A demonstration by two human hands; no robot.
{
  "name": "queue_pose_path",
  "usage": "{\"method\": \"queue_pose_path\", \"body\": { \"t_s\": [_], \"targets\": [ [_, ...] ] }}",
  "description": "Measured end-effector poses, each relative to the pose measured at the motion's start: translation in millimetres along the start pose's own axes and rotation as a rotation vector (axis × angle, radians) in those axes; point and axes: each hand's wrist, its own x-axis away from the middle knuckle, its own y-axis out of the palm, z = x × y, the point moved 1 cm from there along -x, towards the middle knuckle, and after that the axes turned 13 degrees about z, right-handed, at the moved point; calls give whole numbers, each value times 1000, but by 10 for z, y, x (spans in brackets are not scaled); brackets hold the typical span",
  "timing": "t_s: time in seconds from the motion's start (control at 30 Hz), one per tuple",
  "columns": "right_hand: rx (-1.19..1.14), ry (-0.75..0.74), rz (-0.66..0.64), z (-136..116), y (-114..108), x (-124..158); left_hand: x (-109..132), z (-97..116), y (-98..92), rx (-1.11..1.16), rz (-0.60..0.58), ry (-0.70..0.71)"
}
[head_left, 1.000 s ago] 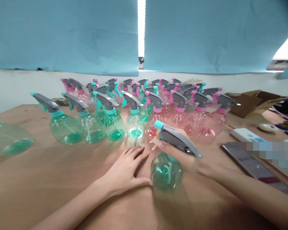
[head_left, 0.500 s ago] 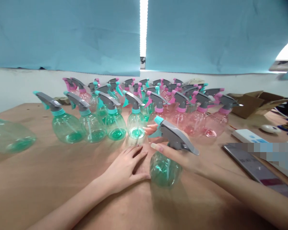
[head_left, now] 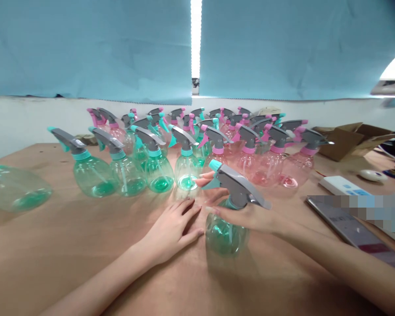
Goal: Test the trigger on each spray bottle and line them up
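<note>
While the left hand (head_left: 173, 230) lies palm down on the bench (head_left: 118, 254), its grip apart with fingers and thumb spread, the right hand (head_left: 258, 218) curves around the neck of a green spray bottle (head_left: 225, 239). Its thumb crosses the near side and its fingers reach out past the trigger; whether that grip is clamped or loose, I cannot tell. The bottle stands toward the middle of the bench, its turquoise nozzle aimed at the far left corner, its base just beside the left thumb tip. Between it and the far edge are rows of green bottles (head_left: 158, 173) and pink bottles (head_left: 270, 166), with a carton (head_left: 345, 140) near the far right corner. Toward the right edge lie a phone (head_left: 345, 226) and a white power strip (head_left: 344, 186).
</note>
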Motion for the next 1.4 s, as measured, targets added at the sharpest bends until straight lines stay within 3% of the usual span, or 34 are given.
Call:
{"method": "queue_pose_path", "body": {
  "t_s": [0.33, 0.53, 0.83, 1.13, 1.4],
  "targets": [
    [65, -86, -135, 26, -27, -41, 3, -2, 21, -26, -21, -8],
    [126, -144, 15, 41, -14, 0, -6, -7, 14, 1, 1, 6],
    [153, -91, 25, 173, -23, 39, -3, 2, 6, 3, -4, 6],
    [43, -42, -53, -127, -22, -26, -10, 16, -11, -18, -16, 1],
    [8, -11, -41, -139, -29, -5, -10, 20, -15, -16, -17, 4]
  ]
}}
